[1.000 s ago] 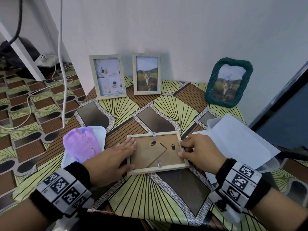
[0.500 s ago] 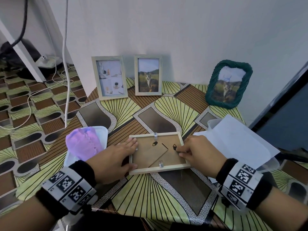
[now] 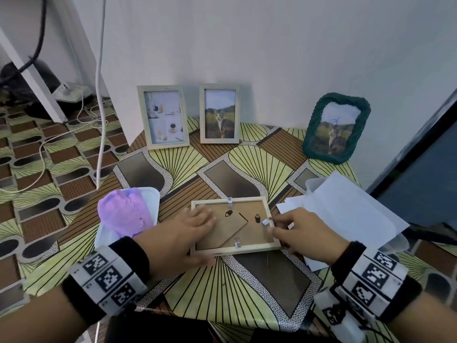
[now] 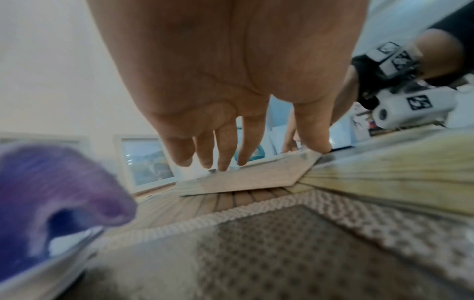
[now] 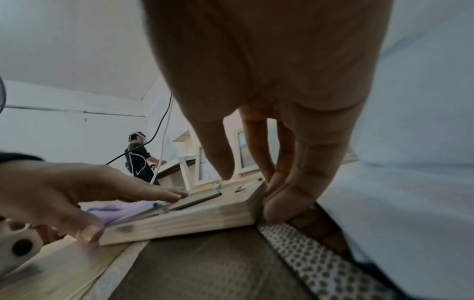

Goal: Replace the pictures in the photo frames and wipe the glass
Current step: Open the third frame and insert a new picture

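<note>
Fingers (image 3: pixel 200 214) of the left hand (image 3: pixel 178 237) lie straight and flat on the brown backing of the pale wooden photo frame (image 3: pixel 235 249), face down near the patterned table's (image 3: pixel 222 298) front. The right hand (image 3: pixel 305 235) curls against its right edge, thumb over a small metal tab (image 3: pixel 265 222).

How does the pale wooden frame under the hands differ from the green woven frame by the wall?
The pale wooden frame lies flat, face down, brown backing up; the green woven frame stands leaning at the wall, cat picture showing. The wooden one has straight edges; the woven one is rounded. Both are rectangular and rest on the table.
</note>
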Tool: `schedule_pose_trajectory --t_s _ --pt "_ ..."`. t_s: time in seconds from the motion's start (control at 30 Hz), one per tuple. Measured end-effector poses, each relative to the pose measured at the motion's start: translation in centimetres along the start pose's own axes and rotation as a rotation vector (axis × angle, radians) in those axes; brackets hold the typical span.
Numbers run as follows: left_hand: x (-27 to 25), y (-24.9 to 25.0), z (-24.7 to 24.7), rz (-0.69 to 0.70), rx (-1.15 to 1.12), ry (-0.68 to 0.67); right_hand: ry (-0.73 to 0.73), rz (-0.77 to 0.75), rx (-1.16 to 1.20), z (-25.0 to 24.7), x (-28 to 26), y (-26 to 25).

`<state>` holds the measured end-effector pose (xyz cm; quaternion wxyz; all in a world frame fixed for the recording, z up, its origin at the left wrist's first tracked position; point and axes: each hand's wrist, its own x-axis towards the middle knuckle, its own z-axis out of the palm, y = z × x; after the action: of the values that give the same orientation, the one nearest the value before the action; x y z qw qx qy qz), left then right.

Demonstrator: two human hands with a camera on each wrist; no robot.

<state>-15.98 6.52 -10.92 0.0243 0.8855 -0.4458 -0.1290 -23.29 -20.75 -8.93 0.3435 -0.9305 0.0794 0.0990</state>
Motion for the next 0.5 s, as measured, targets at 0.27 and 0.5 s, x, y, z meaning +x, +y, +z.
schedule_pose_trajectory --t_s 0.27,0.5 --pt "1.0 1.8 -0.2 0.108 0.234 0.062 -0.014 0.034 0.221 1.1 -0.5 -0.4" --pt "0.1 2.1 -2.0 0.170 0.066 0.215 0.041 0.151 0.775 0.3 -1.6 -1.2"
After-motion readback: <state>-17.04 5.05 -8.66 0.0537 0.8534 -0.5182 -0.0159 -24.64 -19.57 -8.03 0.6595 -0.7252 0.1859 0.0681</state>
